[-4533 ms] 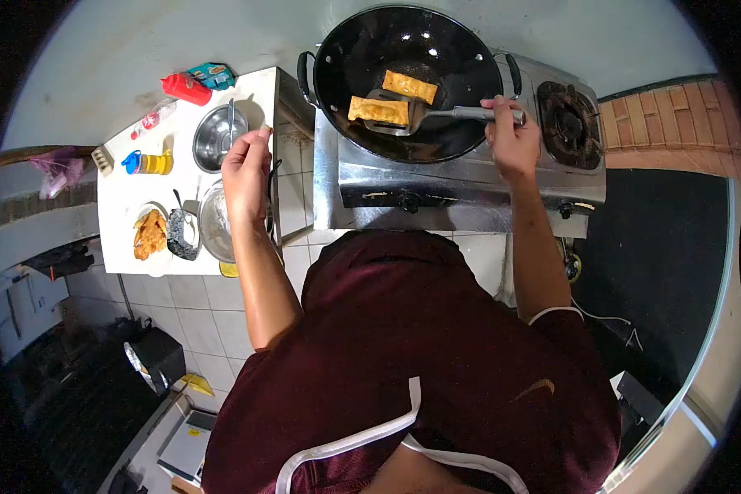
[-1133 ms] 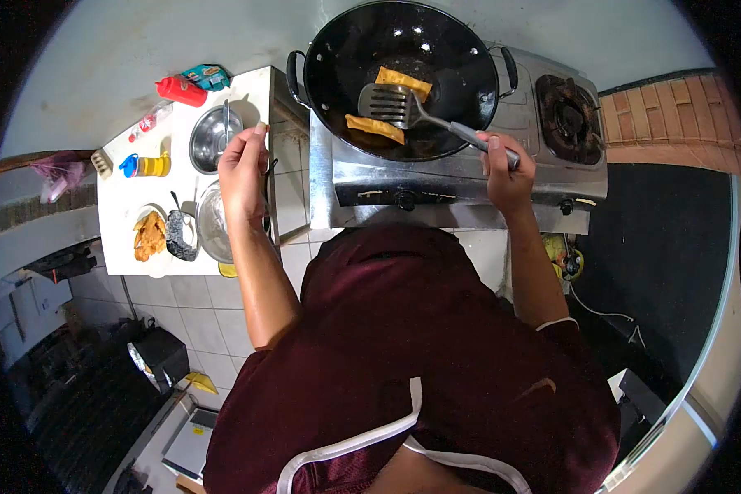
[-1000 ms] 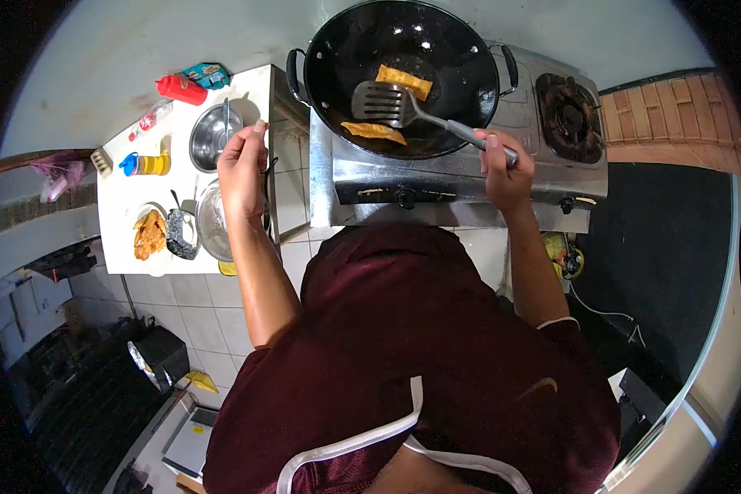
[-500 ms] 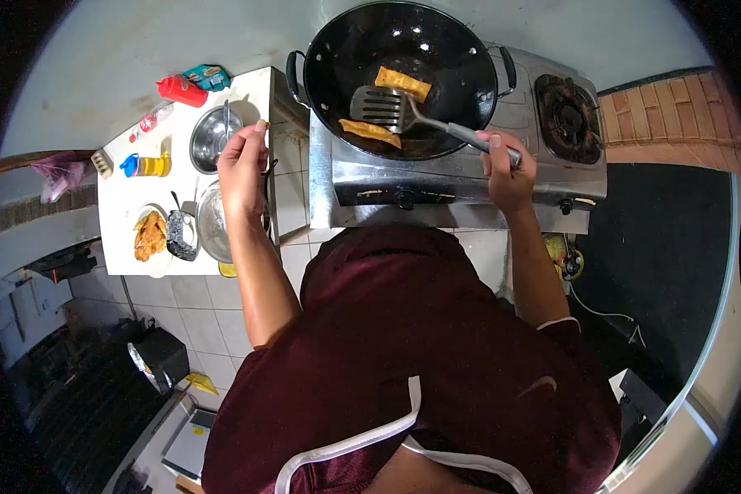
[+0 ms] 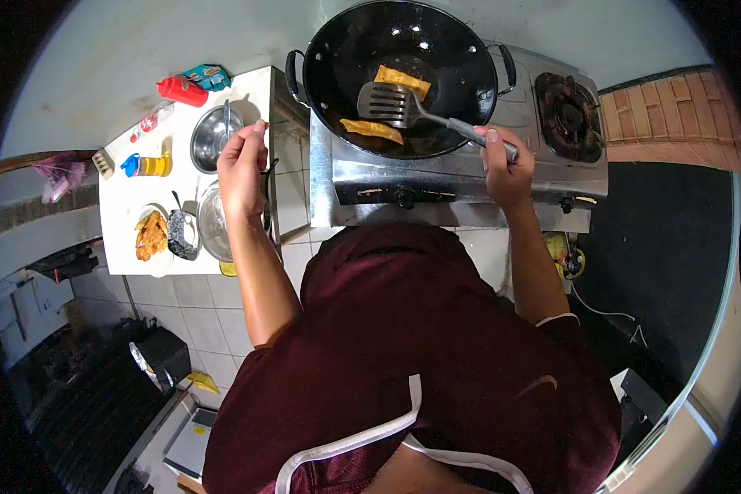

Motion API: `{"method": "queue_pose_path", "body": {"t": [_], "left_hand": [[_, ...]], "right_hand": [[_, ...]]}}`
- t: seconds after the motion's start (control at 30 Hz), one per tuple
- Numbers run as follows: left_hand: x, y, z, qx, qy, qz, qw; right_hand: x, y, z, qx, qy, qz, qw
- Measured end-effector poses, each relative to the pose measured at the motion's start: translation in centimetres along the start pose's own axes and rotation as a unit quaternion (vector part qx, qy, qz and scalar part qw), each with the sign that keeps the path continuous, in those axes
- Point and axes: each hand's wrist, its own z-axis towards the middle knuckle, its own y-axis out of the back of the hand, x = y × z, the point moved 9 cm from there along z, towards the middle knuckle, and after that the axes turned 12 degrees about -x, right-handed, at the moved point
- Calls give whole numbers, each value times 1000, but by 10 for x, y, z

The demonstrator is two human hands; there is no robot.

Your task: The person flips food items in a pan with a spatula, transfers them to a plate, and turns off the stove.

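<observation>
My right hand [image 5: 506,165] grips the grey handle of a slotted spatula [image 5: 387,104], whose metal head is inside the black wok [image 5: 461,99]. One golden fried piece [image 5: 403,80] lies beyond the spatula head, and another fried piece [image 5: 372,130] lies on the nearer side. My left hand [image 5: 243,169] is raised left of the wok, near the table edge, with fingers pinched together. Something small and brown shows at its fingertips, too small to name. The wok sits on the left side of a steel gas stove [image 5: 469,185].
A bare burner [image 5: 568,115] is at the stove's right. On the white table [image 5: 119,230] at left are a steel bowl [image 5: 210,140], a red bottle [image 5: 183,91], a blue-and-yellow container [image 5: 148,165], a plate of fried food [image 5: 151,236] and a large pan [image 5: 216,222].
The spatula head has shifted slightly right and away from the nearer fried piece, with my right hand moving a little. My left hand stays in about the same place.
</observation>
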Motion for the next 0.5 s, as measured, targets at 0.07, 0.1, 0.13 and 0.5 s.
{"method": "queue_pose_path", "body": {"t": [0.07, 0.1, 0.13, 0.5], "left_hand": [[-1, 0, -1, -4, 5, -3, 1000], [0, 0, -1, -4, 5, -2, 1000], [1, 1, 0, -1, 5, -2, 1000], [1, 1, -1, 5, -3, 10, 1000]], "right_hand": [[-2, 0, 4, 2, -2, -5, 1000], [-2, 0, 5, -2, 5, 2, 1000], [-1, 1, 5, -7, 11, 10, 1000], [28, -15, 81, 66, -19, -198, 978]]}}
